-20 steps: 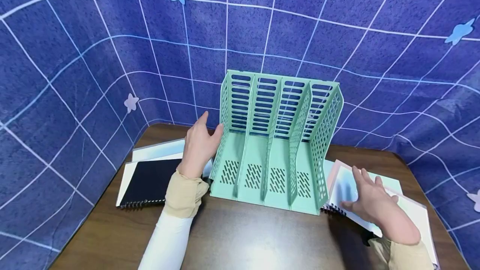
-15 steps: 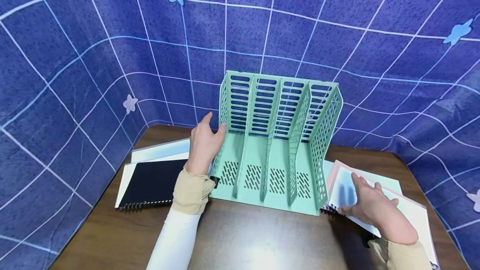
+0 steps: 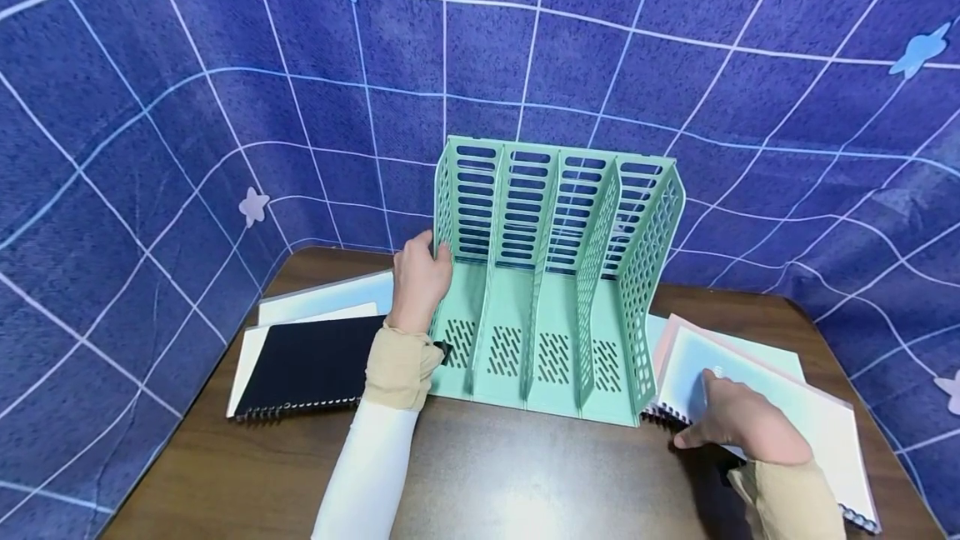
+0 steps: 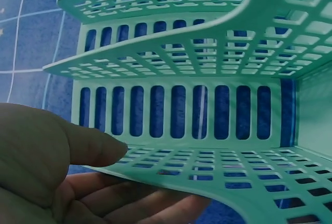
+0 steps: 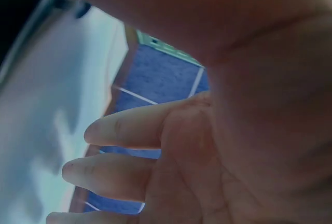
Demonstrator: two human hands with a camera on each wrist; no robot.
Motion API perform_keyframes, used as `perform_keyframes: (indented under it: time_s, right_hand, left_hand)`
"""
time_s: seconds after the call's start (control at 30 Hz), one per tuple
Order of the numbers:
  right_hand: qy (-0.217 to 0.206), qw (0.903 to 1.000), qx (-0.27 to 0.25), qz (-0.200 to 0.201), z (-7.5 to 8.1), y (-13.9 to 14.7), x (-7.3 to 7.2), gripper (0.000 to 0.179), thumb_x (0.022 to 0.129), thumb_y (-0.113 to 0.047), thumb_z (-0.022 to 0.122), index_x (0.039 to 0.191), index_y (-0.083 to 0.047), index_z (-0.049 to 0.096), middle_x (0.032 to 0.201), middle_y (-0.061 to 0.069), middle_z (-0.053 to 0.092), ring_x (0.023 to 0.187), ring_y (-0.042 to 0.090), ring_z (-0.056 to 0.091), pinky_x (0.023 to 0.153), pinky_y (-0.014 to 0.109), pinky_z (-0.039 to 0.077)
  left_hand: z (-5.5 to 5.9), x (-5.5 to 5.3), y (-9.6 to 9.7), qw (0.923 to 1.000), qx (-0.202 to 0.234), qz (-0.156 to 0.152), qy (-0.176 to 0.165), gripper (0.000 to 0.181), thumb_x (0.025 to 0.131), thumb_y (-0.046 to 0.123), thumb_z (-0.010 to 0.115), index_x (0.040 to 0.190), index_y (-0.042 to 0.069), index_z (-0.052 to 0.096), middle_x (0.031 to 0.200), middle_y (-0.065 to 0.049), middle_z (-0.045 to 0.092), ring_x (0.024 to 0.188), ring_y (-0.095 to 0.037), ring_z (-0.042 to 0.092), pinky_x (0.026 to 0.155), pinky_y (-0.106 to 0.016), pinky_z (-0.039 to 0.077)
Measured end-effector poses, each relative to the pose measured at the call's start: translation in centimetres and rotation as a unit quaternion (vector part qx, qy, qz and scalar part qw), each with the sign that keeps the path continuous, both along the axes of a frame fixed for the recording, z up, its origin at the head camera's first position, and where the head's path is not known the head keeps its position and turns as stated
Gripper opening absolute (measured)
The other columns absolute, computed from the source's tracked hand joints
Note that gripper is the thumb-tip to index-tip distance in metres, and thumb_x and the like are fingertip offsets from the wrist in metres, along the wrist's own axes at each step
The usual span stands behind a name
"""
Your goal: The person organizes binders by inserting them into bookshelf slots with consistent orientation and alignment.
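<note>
A mint-green file organizer point(image 3: 513, 298) with upright dividers stands on the table. My left hand point(image 3: 418, 286) grips its left side panel point(image 4: 197, 167): in the left wrist view the thumb lies on the inner face and the fingers pass behind the outer face. On the right, my right hand point(image 3: 742, 419) is over a blue-and-white spiral notebook point(image 3: 817, 432), its thumb beside the black spiral edge. The right wrist view shows its fingers point(image 5: 119, 128) extended and spread, fingertips close to the notebook cover point(image 5: 31, 125).
A black spiral notebook point(image 3: 315, 361) lies at the left over white and pale blue ones point(image 3: 322, 297). Under the right-hand notebook show a pink edge point(image 3: 663, 346) and a mint cover point(image 3: 776, 358). Behind the brown table point(image 3: 480, 473) hangs a blue curtain point(image 3: 555, 48).
My left hand has moved right onto the organizer's side panel, thumb now over its edge. My right hand has come down a little over the notebook, its fingers less widely spread.
</note>
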State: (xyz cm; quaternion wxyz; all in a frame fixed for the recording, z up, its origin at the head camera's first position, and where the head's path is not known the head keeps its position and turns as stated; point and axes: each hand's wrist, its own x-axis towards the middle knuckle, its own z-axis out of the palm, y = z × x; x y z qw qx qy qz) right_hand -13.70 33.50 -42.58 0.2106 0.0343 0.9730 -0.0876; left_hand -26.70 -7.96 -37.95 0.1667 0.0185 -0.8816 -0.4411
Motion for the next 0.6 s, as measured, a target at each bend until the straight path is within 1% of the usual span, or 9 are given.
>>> perform_keyframes:
  time_s: [0.07, 0.1, 0.17, 0.23, 0.3, 0.33, 0.43, 0.6]
  right_hand:
    - [0.003, 1.0, 0.0, 0.002, -0.22, -0.11, -0.09, 0.123, 0.058, -0.054, 0.098, 0.137, 0.019, 0.039, 0.13, 0.049, 0.048, 0.116, 0.063, 0.054, 0.092, 0.068, 0.049]
    - [0.006, 1.0, 0.0, 0.005, -0.33, -0.15, -0.12, 0.117, 0.057, -0.052, 0.099, 0.132, 0.018, 0.042, 0.125, 0.047, 0.052, 0.111, 0.06, 0.058, 0.089, 0.067, 0.05]
    - [0.013, 0.9999, -0.001, 0.008, -0.49, -0.24, -0.19, 0.105, 0.057, -0.046, 0.1, 0.124, 0.015, 0.048, 0.114, 0.041, 0.059, 0.104, 0.054, 0.062, 0.086, 0.064, 0.052]
    - [0.017, 0.9998, 0.0, 0.013, -0.6, -0.25, -0.19, 0.096, 0.057, -0.04, 0.1, 0.119, 0.013, 0.05, 0.103, 0.032, 0.062, 0.096, 0.047, 0.064, 0.082, 0.062, 0.053]
    - [0.023, 0.9996, -0.001, 0.018, -0.66, -0.19, -0.15, 0.087, 0.058, -0.032, 0.099, 0.117, 0.012, 0.052, 0.097, 0.026, 0.063, 0.091, 0.042, 0.063, 0.078, 0.06, 0.054]
    - [0.027, 0.9994, 0.0, 0.022, -0.67, -0.13, -0.14, 0.083, 0.059, -0.029, 0.098, 0.115, 0.011, 0.053, 0.095, 0.025, 0.063, 0.09, 0.042, 0.064, 0.077, 0.06, 0.054]
    - [0.022, 0.9995, -0.003, 0.022, -0.68, 0.02, -0.13, 0.071, 0.061, -0.021, 0.095, 0.112, 0.006, 0.054, 0.093, 0.021, 0.062, 0.086, 0.039, 0.062, 0.072, 0.057, 0.053]
    - [0.01, 0.9997, -0.009, 0.02, -0.67, 0.09, -0.14, 0.06, 0.063, -0.013, 0.092, 0.108, 0.001, 0.055, 0.089, 0.016, 0.06, 0.082, 0.035, 0.059, 0.069, 0.053, 0.051]
  left_hand:
    - [-0.11, -0.13, 0.04, 1.0, -0.005, 0.001, 0.006, 0.022, 0.105, 0.016, 0.051, 0.092, 0.006, 0.064, 0.075, -0.015, 0.063, 0.076, -0.04, 0.064, 0.073, -0.047, 0.051]
    - [-0.18, -0.17, 0.05, 1.0, -0.006, 0.001, 0.007, 0.024, 0.105, 0.015, 0.05, 0.084, 0.007, 0.059, 0.067, -0.012, 0.055, 0.068, -0.037, 0.06, 0.067, -0.045, 0.048]
    - [-0.34, -0.22, 0.06, 0.9999, -0.008, 0.002, 0.01, 0.029, 0.105, 0.013, 0.048, 0.076, 0.009, 0.05, 0.061, -0.008, 0.045, 0.06, -0.034, 0.052, 0.061, -0.041, 0.043]
    - [-0.47, -0.22, 0.06, 0.9999, -0.007, 0.0, 0.009, 0.032, 0.106, 0.013, 0.047, 0.073, 0.011, 0.045, 0.059, -0.005, 0.041, 0.057, -0.032, 0.048, 0.058, -0.039, 0.04]
    - [-0.64, -0.27, 0.04, 0.9999, -0.009, 0.002, 0.011, 0.034, 0.105, 0.012, 0.047, 0.072, 0.011, 0.043, 0.06, -0.005, 0.04, 0.057, -0.031, 0.048, 0.058, -0.039, 0.039]
    - [-0.67, -0.28, 0.02, 0.9999, -0.01, 0.003, 0.012, 0.034, 0.105, 0.012, 0.048, 0.072, 0.011, 0.043, 0.06, -0.006, 0.041, 0.058, -0.031, 0.048, 0.058, -0.039, 0.04]
    - [-0.78, -0.35, -0.03, 0.9998, -0.01, 0.006, 0.018, 0.034, 0.105, 0.011, 0.049, 0.071, 0.011, 0.042, 0.061, -0.007, 0.042, 0.06, -0.032, 0.05, 0.059, -0.04, 0.041]
    - [-1.02, -0.4, -0.17, 0.9997, -0.005, 0.003, 0.023, 0.037, 0.105, 0.01, 0.048, 0.069, 0.013, 0.038, 0.059, -0.005, 0.035, 0.053, -0.027, 0.041, 0.054, -0.039, 0.037]
